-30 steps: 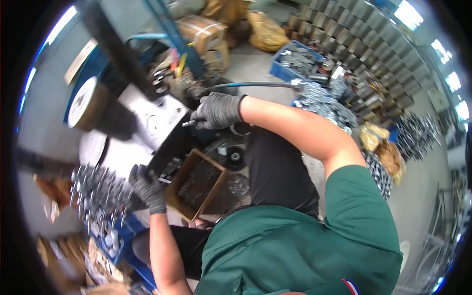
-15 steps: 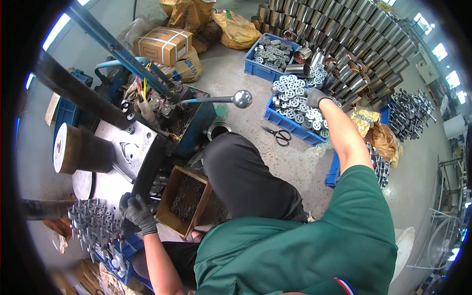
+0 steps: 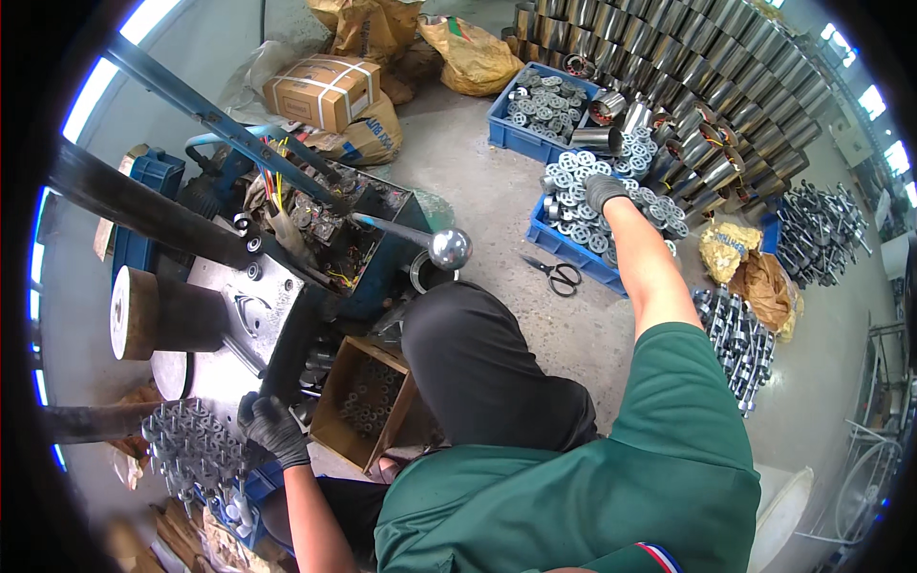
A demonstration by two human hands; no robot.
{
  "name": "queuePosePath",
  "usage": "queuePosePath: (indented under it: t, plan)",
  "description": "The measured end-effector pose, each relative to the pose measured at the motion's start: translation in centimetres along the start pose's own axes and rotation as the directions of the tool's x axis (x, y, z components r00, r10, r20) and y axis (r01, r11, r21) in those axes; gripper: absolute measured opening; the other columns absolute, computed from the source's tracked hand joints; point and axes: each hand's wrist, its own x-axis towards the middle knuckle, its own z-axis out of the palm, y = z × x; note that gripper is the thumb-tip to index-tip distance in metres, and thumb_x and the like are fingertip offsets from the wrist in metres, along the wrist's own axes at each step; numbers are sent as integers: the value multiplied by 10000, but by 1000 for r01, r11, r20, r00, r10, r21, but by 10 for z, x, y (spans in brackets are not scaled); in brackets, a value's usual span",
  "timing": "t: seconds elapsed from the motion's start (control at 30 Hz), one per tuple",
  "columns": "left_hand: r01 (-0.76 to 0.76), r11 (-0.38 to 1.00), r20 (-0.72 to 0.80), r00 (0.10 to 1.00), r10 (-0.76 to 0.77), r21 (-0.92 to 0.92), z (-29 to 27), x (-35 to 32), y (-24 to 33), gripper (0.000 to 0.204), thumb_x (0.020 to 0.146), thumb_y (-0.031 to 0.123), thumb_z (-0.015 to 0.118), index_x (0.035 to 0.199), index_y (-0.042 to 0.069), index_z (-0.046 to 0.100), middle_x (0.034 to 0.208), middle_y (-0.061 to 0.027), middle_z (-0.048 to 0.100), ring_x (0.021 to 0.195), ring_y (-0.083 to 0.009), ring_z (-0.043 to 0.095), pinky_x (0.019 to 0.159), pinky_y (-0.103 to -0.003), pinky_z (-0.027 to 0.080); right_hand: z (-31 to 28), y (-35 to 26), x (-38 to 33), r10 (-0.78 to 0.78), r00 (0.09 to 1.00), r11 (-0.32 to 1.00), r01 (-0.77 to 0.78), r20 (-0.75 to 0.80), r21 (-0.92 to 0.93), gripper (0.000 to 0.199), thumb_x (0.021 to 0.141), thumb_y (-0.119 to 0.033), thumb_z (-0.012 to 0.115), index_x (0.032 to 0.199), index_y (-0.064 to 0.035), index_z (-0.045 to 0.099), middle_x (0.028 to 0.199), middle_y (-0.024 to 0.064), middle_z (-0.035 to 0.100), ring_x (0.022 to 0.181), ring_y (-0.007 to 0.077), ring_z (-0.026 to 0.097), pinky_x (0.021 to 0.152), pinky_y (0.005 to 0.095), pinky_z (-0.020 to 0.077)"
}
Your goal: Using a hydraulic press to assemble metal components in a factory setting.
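- The right hand (image 3: 604,191), in a dark grey work glove, is stretched far out and laid palm-down on the round toothed metal parts (image 3: 573,215) heaped in the nearer blue plastic crate (image 3: 546,235); its fingers curl among the parts, but whether they grip one cannot be told at this distance.
- The left hand (image 3: 270,427), also in a dark glove, is held low by the person's knee, fingers loosely bent, at the edge of a cluster of grey metal pieces with upright stems (image 3: 186,449); it seems to hold nothing, though its palm side is hidden.
- Just right of the left hand stands an open brown cardboard box (image 3: 368,406) holding small dark rings, partly covered by the person's black-trousered leg.
- Above it, a grey metal press machine (image 3: 239,315) with tangled wires shows only in part; its long lever ends in a shiny steel ball knob (image 3: 449,249).
- Black-handled scissors (image 3: 556,274) lie on the concrete floor just beside the nearer crate.
- A second blue crate (image 3: 504,134) of similar parts sits farther off, with rows of shiny metal cylinders (image 3: 688,57) behind, bent by the lens.
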Motion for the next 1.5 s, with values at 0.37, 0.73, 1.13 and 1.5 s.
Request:
queuePosePath:
  t: [0.37,0.73,1.13,1.5]
  plan:
    - [-135,974,45,991,128,183,-6,2,13,194,767,38,726,942,22,645,1102,-164,602,1058,-349,594,947,-448,473,4,-67,47,-165,986,879,132,-31,-458,302,926,-317,619,1205,-277,731,1238,31,696,1169,244,660,910,475,512]
    - [-155,960,52,988,147,235,-5,1,8,214,791,48,730,985,21,643,1143,-171,589,1084,-347,587,968,-443,476,-24,-54,33,-281,936,787,351,212,-508,449,741,-384,755,1102,-117,762,1091,171,739,1027,309,707,901,437,542]
    - [-113,969,16,994,113,221,0,5,17,188,757,84,754,907,41,649,1096,-162,606,1056,-357,588,951,-468,476,-48,-44,6,-31,994,947,62,102,-316,627,685,-512,794,1186,-141,729,1264,103,690,1184,249,646,1004,413,508]
    - [33,999,50,998,-34,9,-39,19,60,193,809,152,726,960,52,660,1015,-152,633,968,-347,603,860,-477,481,36,-138,-72,-378,917,925,367,124,101,673,833,-563,655,1301,-80,628,1156,227,702,1088,379,680,982,448,497]
